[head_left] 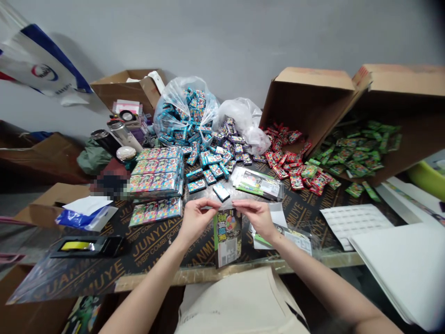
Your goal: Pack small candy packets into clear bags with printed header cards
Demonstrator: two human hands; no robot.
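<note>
Between my two hands hangs a small printed packet with a green edge, colourful lettering and a pale text panel. My left hand pinches its top left corner, and my right hand pinches the top right. The clear upper edge at the fingertips is hard to make out. Just beyond them lies a blue small box. Behind my right hand is a stack of similar packets; more flat packets lie under my right wrist.
Wrapped multi-packs are stacked at left, near a black tape dispenser. Blue boxes spill from a clear bag. Red packs and green packs spill from tipped cartons. White sheets lie at right.
</note>
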